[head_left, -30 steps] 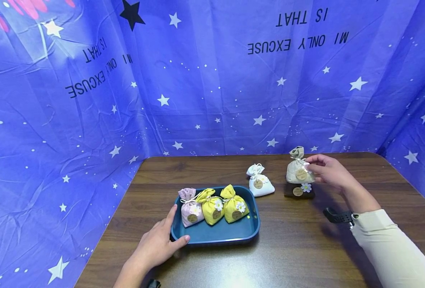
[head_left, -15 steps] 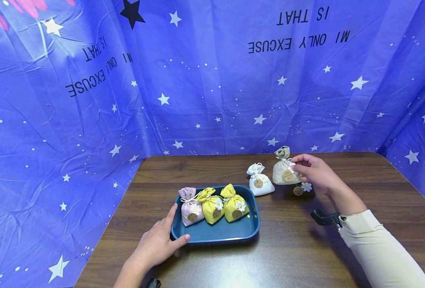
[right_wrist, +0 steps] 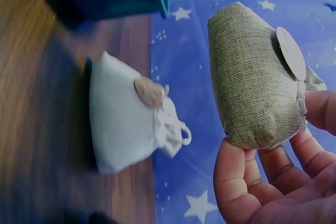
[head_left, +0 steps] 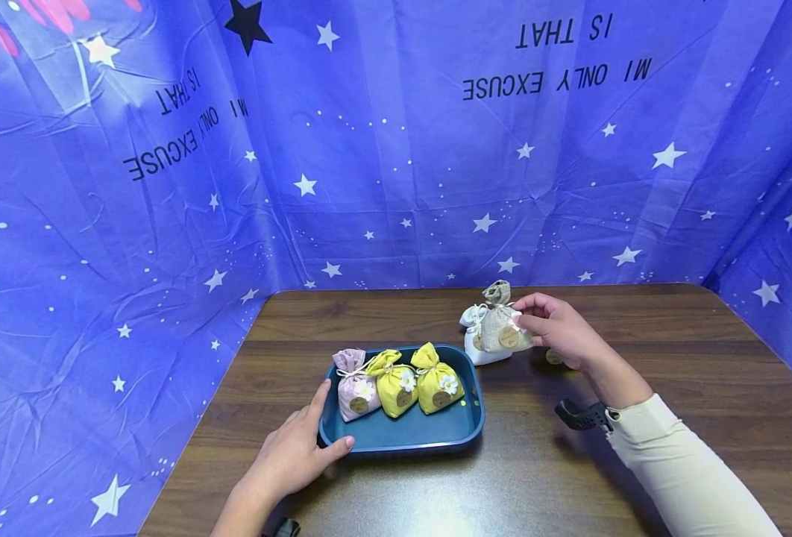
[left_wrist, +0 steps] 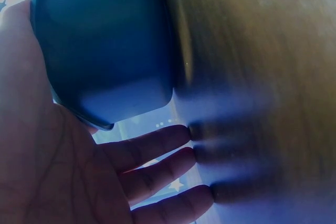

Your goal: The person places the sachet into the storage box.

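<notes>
My right hand [head_left: 557, 332] pinches a beige linen drawstring pouch [head_left: 503, 334] by its side near the tied neck. It hangs above the table, in front of part of a white drawstring pouch [head_left: 486, 359]. In the right wrist view the linen pouch [right_wrist: 247, 77] is held by thumb and fingers, apart from the white pouch [right_wrist: 121, 114]. My left hand [head_left: 291, 451] rests against the left end of a dark blue tray [head_left: 403, 450], thumb by its front corner. Straight fingers [left_wrist: 168, 169] reach the table beside the tray in the left wrist view.
In the tray lie a pale pink pouch [head_left: 356, 395] and two yellow pouches, one in the middle [head_left: 393, 395] and one on the right [head_left: 432, 388]. A dark pouch [head_left: 554, 357] is mostly hidden behind my right hand. A blue starry cloth [head_left: 396, 149] hangs behind the table.
My right hand has carried the linen pouch leftwards from above the dark pouch to in front of the white one. The left hand and the tray stay in place.
</notes>
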Motion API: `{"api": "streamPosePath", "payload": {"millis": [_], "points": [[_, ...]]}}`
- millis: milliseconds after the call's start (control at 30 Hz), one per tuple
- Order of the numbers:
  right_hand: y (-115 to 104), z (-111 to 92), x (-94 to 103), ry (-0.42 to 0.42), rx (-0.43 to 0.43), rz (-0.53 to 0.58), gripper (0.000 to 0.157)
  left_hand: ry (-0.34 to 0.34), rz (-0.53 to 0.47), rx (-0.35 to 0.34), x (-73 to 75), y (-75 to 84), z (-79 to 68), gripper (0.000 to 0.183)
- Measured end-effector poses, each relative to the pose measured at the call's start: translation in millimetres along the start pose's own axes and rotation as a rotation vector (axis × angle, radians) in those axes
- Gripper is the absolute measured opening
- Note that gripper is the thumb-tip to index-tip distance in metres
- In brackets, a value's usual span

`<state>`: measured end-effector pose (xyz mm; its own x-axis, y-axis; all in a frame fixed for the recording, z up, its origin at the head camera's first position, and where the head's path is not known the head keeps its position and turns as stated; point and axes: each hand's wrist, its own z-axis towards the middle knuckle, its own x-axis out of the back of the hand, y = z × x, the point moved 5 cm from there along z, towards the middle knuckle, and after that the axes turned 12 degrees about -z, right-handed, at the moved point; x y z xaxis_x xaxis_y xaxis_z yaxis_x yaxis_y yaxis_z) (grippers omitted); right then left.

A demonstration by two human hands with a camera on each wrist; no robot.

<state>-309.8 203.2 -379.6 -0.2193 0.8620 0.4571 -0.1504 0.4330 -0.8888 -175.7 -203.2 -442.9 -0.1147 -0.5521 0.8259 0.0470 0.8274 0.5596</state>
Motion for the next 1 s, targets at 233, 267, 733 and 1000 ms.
{"api": "streamPosePath", "payload": {"millis": [233, 267, 733, 1000], "points": [[-10.4, 1.8, -18.5, -0.023, 0.027, -0.005, 0.025, 0.008, 0.002, -0.009, -0.3, -0.3, -0.1, 0.099], [-11.8, 1.6, -20.8, -0.025, 0.033, -0.006, 0.025, 0.009, 0.003, -0.010, -0.4, -0.4, 0.0, 0.099], [-36.4, -1.4, -54.7, -0.076, 0.100, -0.038, 0.019, 0.010, -0.003, -0.013, -0.1, -0.5, -0.9, 0.099], [-43.5, -2.6, -75.5, -0.137, 0.138, -0.040, 0.018, 0.005, -0.003, -0.003, -0.2, -0.4, -0.5, 0.100]]}}
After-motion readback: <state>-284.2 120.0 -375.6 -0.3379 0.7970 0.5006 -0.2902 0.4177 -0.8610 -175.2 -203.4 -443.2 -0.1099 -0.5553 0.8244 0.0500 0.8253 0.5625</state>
